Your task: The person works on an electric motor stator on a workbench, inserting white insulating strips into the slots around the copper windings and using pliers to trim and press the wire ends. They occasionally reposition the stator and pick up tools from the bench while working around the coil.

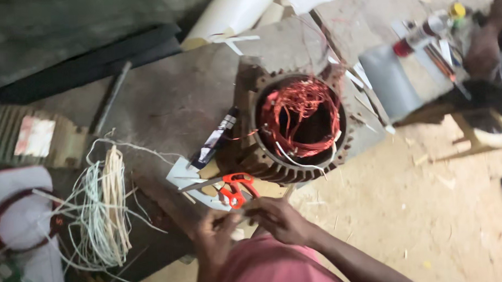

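Nearest: left hand [214, 237] and right hand [276, 217], fingertips pinched together on a thin pale strip [238, 212] held between them, above a pink-clad lap [269, 265]. Just beyond: orange-handled scissors [234, 189] lying on white paper pieces [180, 174]. Left: bundle of pale insulation sleeves and cords [106, 210]. Centre: rusty finned motor stator housing [300, 128] with copper wire windings [300, 114] inside, on a worn grey workbench [166, 99]. Far: grey box [391, 83], another person's hand [481, 49].
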The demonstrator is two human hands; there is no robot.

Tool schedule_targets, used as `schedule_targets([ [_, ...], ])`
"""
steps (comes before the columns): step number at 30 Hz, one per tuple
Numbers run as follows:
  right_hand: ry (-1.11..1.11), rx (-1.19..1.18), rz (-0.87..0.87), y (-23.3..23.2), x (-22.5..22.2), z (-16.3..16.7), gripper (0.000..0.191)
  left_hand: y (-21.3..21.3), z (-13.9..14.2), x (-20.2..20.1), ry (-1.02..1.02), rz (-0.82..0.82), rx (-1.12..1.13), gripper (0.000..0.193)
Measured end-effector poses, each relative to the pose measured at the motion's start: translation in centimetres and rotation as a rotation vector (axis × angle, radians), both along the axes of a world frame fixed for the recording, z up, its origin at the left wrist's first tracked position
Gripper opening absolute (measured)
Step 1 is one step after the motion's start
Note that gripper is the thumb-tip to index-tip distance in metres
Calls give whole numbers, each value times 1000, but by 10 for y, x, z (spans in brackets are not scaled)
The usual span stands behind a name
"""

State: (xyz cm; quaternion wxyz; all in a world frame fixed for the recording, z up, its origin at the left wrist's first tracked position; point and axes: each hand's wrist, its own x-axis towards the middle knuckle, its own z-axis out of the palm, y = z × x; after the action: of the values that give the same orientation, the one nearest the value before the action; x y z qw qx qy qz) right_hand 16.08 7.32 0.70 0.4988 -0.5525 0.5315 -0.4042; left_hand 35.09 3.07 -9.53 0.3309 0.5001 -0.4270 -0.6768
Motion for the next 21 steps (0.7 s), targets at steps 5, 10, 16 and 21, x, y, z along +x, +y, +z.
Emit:
schedule_targets([
  [5,315,-15,-324,64,-30,19,24,1,53,-54,133,-501,-100,18],
  [10,438,10,-772,90,-47,-9,18,-22,111,-105,-63,-569,-972,26],
  [16,156,151,-1063,94,-63,-35,19,-49,129,-149,-146,-508,-1381,34],
  [21,87,80,-1055,92,-60,-37,19,-49,117,-156,-110,-509,-1334,26],
])
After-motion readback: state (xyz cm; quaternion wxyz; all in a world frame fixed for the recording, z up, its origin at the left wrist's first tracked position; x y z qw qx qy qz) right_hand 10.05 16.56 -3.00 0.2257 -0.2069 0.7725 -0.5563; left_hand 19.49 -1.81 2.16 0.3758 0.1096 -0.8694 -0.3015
